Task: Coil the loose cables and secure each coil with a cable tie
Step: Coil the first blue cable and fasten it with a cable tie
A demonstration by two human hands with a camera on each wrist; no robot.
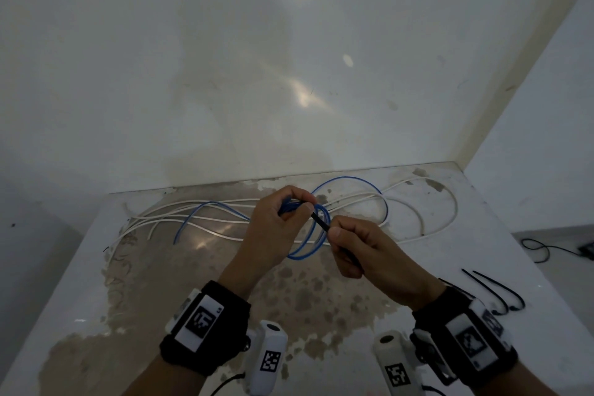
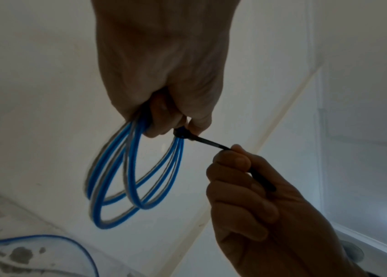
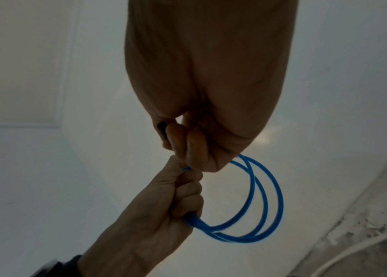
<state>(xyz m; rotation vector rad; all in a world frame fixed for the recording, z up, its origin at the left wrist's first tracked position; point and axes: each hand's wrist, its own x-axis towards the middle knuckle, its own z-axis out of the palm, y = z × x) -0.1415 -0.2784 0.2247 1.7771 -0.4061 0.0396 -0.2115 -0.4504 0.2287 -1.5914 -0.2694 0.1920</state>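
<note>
A blue cable coil (image 1: 310,239) (image 2: 128,178) (image 3: 258,206) of a few loops hangs above the table (image 1: 96,267). My left hand (image 1: 279,219) (image 2: 164,105) (image 3: 171,196) grips its bunched top. A black cable tie (image 1: 320,222) (image 2: 209,143) is wrapped round that bunch next to my left thumb. My right hand (image 1: 356,251) (image 2: 242,180) (image 3: 187,146) pinches the tie's tail, which runs taut from the coil. A loose blue cable (image 1: 353,183) and several white cables (image 1: 199,212) lie spread on the table behind my hands.
Spare black cable ties (image 1: 495,296) lie at the table's right edge near my right wrist. The worn table top meets the wall (image 1: 289,74) just behind the cables. A black cord (image 1: 546,249) lies on the floor to the right.
</note>
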